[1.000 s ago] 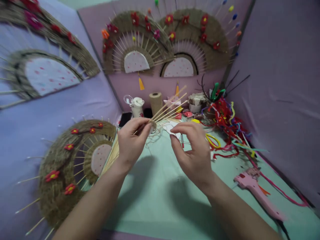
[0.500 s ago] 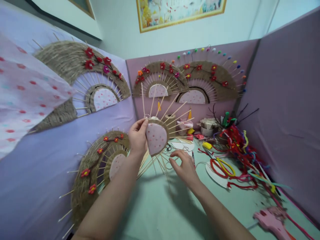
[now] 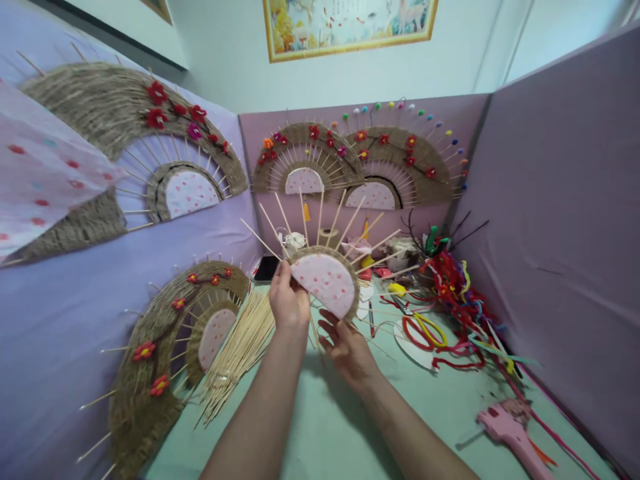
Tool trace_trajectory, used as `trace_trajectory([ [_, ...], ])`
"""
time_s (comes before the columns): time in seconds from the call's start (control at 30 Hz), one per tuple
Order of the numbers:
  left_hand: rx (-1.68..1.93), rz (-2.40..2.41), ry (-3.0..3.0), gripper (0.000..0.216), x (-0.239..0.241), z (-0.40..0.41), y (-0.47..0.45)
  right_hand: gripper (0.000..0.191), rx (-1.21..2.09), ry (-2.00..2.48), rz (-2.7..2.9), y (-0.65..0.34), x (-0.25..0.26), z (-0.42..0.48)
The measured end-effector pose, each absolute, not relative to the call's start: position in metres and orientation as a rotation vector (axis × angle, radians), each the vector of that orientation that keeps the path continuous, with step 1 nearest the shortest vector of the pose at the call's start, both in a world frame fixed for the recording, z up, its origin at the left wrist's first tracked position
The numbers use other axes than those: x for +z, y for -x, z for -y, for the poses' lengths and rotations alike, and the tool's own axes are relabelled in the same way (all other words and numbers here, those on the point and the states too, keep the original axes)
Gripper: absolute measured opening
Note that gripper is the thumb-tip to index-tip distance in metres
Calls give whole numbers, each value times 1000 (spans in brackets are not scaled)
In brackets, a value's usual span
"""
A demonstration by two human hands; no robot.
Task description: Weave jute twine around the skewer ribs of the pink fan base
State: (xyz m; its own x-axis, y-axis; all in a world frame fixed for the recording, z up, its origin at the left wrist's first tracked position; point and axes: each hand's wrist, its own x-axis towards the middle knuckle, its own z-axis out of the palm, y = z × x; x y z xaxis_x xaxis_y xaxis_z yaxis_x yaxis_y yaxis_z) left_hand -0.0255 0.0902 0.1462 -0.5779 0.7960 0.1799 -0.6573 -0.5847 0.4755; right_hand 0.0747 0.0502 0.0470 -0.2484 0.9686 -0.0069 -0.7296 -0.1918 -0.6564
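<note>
A half-round fan piece [image 3: 325, 280] is held up over the table, tilted with its right end lower. Its face is white cloth with pink dots, its curved rim is wound with brown twine, and thin wooden sticks fan out from that rim. My left hand [image 3: 291, 297] is closed on the left corner, thumb in front. At the lower right corner, my right hand [image 3: 347, 350] holds the edge from below with bent fingers. Behind my left forearm lies a bundle of loose wooden sticks [image 3: 237, 347].
Red-and-yellow scissors [image 3: 425, 331] lie on a white disc [image 3: 415, 350] at right. A heap of coloured pipe cleaners [image 3: 465, 300] runs along the right panel, with a pink glue gun [image 3: 510, 427] nearer me. A finished twine fan [image 3: 165, 360] leans at left; a phone [image 3: 266, 269] lies behind.
The fan piece has turned so its straight edge slopes less steeply and its sticks point upward. My right hand, apart from it before, now holds its lower corner. The view has shifted right.
</note>
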Motion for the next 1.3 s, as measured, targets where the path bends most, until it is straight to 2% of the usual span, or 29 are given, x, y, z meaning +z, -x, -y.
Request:
trace_trajectory([
  [0.13, 1976, -512, -434, 13, 111, -78, 8, 33, 1705, 443, 254, -88, 45, -56],
  [0.3, 1876, -598, -434, 18, 90, -62, 16, 35, 1666, 470, 249, -108, 44, -61],
  [0.83, 1964, -690, -841, 30, 88, -29, 47, 46, 1690, 495, 309, -115, 36, -60],
  [1.3, 2001, -693, -772, 30, 83, -28, 47, 46, 1687, 560, 326, -113, 31, -58],
])
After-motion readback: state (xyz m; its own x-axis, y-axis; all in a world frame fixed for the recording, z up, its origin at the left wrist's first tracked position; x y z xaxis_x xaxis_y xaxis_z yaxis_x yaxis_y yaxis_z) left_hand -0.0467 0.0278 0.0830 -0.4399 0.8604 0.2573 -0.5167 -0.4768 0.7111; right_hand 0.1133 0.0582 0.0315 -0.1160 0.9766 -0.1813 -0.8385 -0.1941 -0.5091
